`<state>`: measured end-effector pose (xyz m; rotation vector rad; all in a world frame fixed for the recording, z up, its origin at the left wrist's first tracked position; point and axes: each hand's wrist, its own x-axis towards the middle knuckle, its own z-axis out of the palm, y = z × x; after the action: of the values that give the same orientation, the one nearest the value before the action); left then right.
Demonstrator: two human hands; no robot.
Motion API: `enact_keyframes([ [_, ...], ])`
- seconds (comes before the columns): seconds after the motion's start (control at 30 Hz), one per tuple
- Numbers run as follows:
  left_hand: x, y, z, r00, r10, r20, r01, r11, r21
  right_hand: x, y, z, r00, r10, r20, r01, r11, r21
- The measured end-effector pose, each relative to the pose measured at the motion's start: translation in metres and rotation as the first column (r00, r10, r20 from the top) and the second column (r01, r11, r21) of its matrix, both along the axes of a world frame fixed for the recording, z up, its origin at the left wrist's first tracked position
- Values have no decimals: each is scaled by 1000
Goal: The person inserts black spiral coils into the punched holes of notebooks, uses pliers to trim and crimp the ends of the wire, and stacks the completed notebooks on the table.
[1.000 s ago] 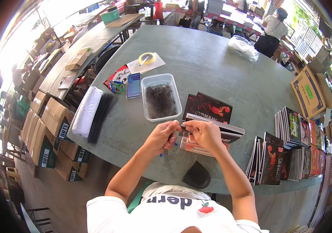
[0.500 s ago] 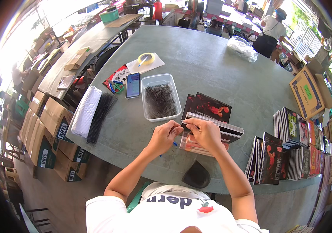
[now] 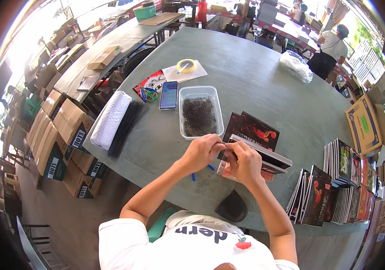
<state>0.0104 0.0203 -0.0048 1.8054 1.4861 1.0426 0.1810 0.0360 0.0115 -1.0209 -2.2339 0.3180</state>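
Note:
My left hand (image 3: 205, 152) is closed in a pinch in front of the clear plastic tub (image 3: 220, 108), which holds many small black wire coils (image 3: 198, 113). Close beside it, my right hand (image 3: 245, 163) is also pinched, its fingertips nearly meeting the left ones. Whatever lies between the fingers is too small or hidden to name. Just beyond my right hand, a stack of spiral notebooks (image 3: 269, 153) with dark covers and red figures lies on the grey-green table (image 3: 170, 148). My right hand partly covers the stack's near left end. Blue pens (image 3: 193, 177) lie below my hands.
A phone (image 3: 169, 95), scissors (image 3: 149, 94), tape roll (image 3: 186, 66), white roll (image 3: 111, 120) and black coil strips (image 3: 127, 128) lie left. More notebooks (image 3: 316, 198) and a carton (image 3: 363, 123) stand right. A plastic bag (image 3: 296, 66) lies far right; a black rounded object (image 3: 231, 207) is near me.
The view has swung left, so the table's things appear further right. My fingers stay pinched close together near the notebook stack, and the right hand sits slightly lower.

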Motion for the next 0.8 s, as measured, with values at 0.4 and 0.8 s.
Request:
enact_keyframes([
  [0.4, -18, 0, 3, 908, -38, 418, 214, 899, -383, 6, 7, -3, 997, 66, 33, -68, 995, 76],
  [0.8, -18, -15, 11, 969, -120, 216, 180, 941, -287, 9, 2, -3, 993, 114, 23, -116, 988, 103],
])
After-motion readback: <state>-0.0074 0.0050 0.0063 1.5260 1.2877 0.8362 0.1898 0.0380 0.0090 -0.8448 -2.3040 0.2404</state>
